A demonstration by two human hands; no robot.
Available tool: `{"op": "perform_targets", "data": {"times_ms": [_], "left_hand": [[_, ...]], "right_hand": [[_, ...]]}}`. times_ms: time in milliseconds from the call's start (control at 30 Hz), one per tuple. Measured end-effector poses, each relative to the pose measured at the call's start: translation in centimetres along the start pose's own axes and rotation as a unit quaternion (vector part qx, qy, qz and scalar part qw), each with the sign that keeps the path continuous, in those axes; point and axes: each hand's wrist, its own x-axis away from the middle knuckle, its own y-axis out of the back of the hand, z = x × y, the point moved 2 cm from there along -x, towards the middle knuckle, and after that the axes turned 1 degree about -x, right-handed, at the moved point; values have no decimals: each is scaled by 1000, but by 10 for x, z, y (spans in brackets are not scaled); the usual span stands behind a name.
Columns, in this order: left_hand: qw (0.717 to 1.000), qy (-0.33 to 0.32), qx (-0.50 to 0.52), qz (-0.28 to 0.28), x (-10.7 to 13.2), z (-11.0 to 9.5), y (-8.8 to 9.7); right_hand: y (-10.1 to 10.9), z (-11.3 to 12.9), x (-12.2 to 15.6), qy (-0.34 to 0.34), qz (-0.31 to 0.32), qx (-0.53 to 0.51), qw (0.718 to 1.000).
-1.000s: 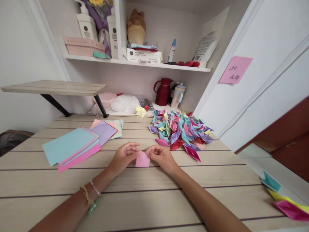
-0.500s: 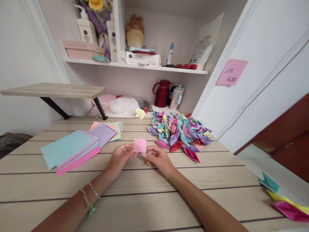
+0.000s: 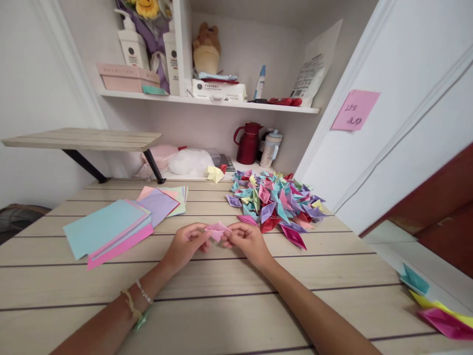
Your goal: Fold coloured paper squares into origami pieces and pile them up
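A small pink folded paper [image 3: 217, 230] is held up between both hands over the middle of the table. My left hand [image 3: 189, 242] pinches its left corner, thumb against fingers. At its right corner my right hand [image 3: 247, 241] grips in the same way. The paper now has a boat-like outline, with points to both sides and a peak on top. Just beyond my right hand lies a heap of folded paper boats [image 3: 275, 199] in many colours. A stack of flat coloured paper sheets [image 3: 107, 224] lies to the left of my left hand.
A wooden raised shelf [image 3: 84, 139] on black brackets stands at the back left. Behind the table are a dark red jug [image 3: 248, 144], a pale tumbler [image 3: 271, 149] and a yellow folded paper [image 3: 215, 174]. More paper boats [image 3: 445, 320] lie at the right edge.
The pink paper has gone from a flat square to a pointed, boat-like shape. Both hands keep hold of it, and my right hand has shifted slightly right.
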Motion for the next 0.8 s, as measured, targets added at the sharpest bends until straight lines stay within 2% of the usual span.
{"op": "perform_targets", "data": {"times_ms": [100,267,367,567,700,800], "left_hand": [[999,19,45,11,-1,1,-2],[997,2,71,15,-2,6,-4],[998,2,66,13,-2,6,-4],[999,6,30,-15,0,2,-3],[999,-10,23,-32,1,3,-3],[999,-22,14,-33,1,3,-3]], "right_hand": [[-1,0,0,3,18,-7,1000],[-2,4,1,28,8,24,999],[-2,7,2,37,-6,39,999],[-5,6,2,36,8,48,998],[-4,3,1,19,-19,6,1000],[-3,4,1,36,-31,36,998]]}}
